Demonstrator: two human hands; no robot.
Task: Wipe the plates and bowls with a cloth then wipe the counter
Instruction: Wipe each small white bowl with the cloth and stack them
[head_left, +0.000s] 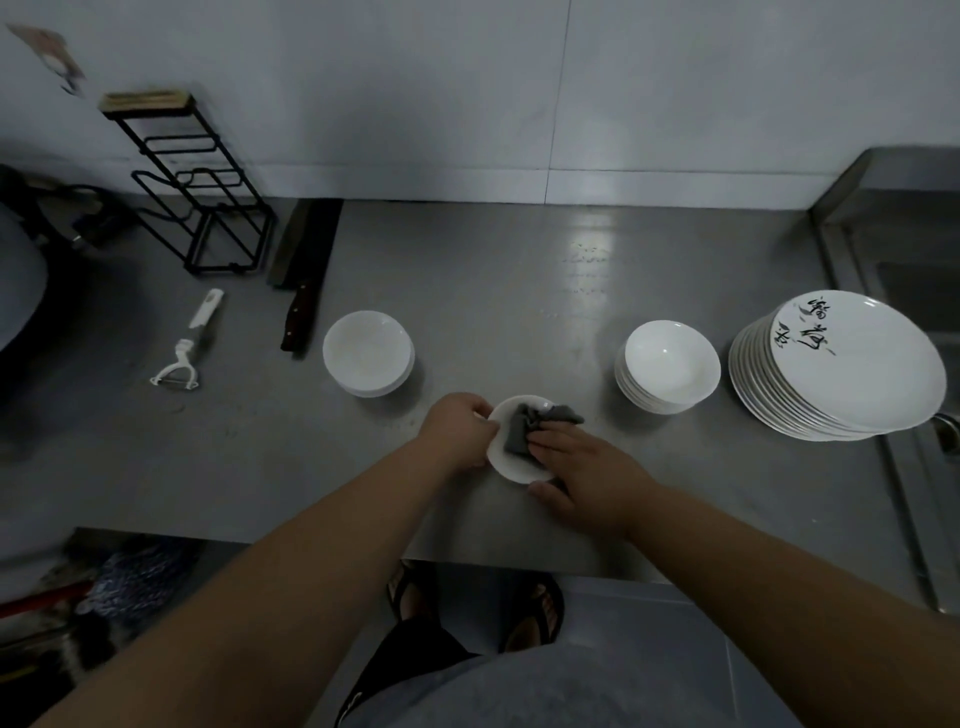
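Note:
A small white bowl (511, 465) is held tilted just above the steel counter (519, 291). My left hand (460, 428) grips its left rim. My right hand (584, 470) presses a grey cloth (522, 428) into the bowl with its fingers, thumb under the bowl's lower edge. To the left stands a short stack of white bowls (369, 353). To the right are a taller stack of white bowls (667, 366) and a stack of white plates (841, 366) with black brush writing on the top one.
A black wire rack (200, 192), a cleaver (306, 265) and a white peeler (189, 340) lie at the back left. A sink (914, 291) is at the far right. The counter's front edge runs just below my hands.

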